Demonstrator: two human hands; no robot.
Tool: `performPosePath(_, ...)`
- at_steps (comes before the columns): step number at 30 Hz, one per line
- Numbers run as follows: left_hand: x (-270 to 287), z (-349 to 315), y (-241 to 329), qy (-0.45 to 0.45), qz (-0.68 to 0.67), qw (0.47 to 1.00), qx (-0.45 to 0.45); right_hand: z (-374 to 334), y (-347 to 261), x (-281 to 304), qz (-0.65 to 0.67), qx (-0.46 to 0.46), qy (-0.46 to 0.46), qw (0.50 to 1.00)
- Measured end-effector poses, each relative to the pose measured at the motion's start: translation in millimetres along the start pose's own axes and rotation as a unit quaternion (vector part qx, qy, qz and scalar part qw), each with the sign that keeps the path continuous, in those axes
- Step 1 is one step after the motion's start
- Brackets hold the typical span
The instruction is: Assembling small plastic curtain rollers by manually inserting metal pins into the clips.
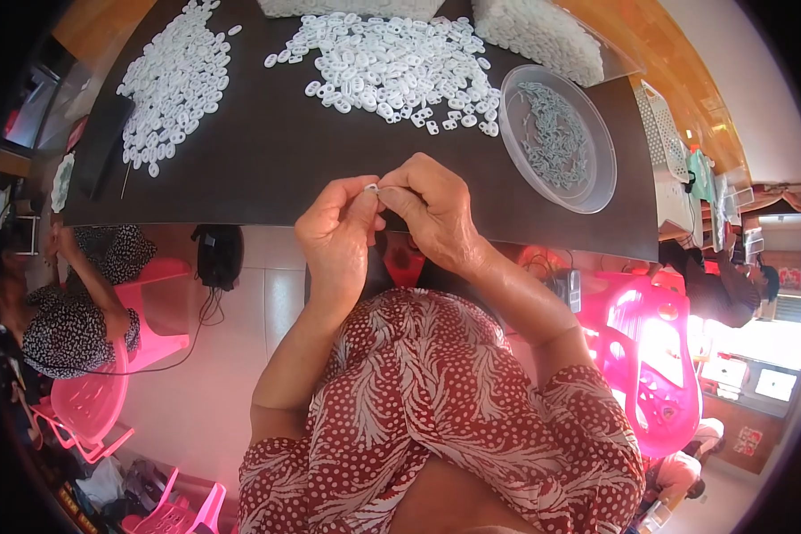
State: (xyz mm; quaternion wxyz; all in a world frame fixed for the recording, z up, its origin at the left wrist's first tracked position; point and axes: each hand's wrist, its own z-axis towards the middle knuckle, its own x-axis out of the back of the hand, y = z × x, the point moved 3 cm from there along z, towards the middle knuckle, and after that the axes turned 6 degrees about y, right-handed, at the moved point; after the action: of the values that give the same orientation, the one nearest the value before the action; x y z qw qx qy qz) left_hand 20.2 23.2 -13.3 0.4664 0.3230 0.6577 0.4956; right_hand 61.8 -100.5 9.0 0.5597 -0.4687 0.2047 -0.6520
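Pinching one small white ring (371,189) between both hands at the near table (267,169) edge: left hand (336,233) and right hand (427,206) each in a closed fingertip grip on it. Beyond, loose white ring pile (392,67), second pile (176,80) far left, clear round tub (558,136) of grey pieces right. Risk, judged: ring slipping over the edge to the floor if either pinch eases.

Small white plastic piece (371,189): pale, mostly hidden, shape not discernible. Pinched between fingertips of left hand (336,233) and right hand (429,209), held in the air just above the near edge of the dark tabletop (267,160), about mid-length.
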Motion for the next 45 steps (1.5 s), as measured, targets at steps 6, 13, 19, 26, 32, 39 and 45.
performPosePath(6, 9, 12, -4, 0.011, -0.045, 0.999, -0.002, 36, 16, 9, -0.131, 0.069, 0.031, 0.989)
performPosePath(13, 11, 14, -8, -0.008, -0.058, 0.998, -0.013, 68, 53, -10, -0.362, 0.170, 0.046, 0.915)
performPosePath(19, 12, 14, -8, -0.012, -0.059, 0.998, -0.008, 66, 48, -14, -0.359, 0.183, 0.031, 0.915)
performPosePath(26, 8, 11, 4, 0.001, -0.086, 0.996, -0.011, 51, 44, 12, 0.096, -0.213, -0.065, 0.970)
performPosePath(32, 2, 8, 10, -0.013, -0.078, 0.997, -0.014, 37, 23, 16, 0.264, -0.299, -0.074, 0.914)
performPosePath(39, -2, 3, 15, -0.010, -0.044, 0.999, -0.007, 31, 20, 14, 0.280, -0.304, -0.077, 0.907)
performPosePath(45, -3, 2, 15, -0.007, -0.028, 1.000, -0.002, 27, 19, 13, 0.263, -0.284, -0.071, 0.919)
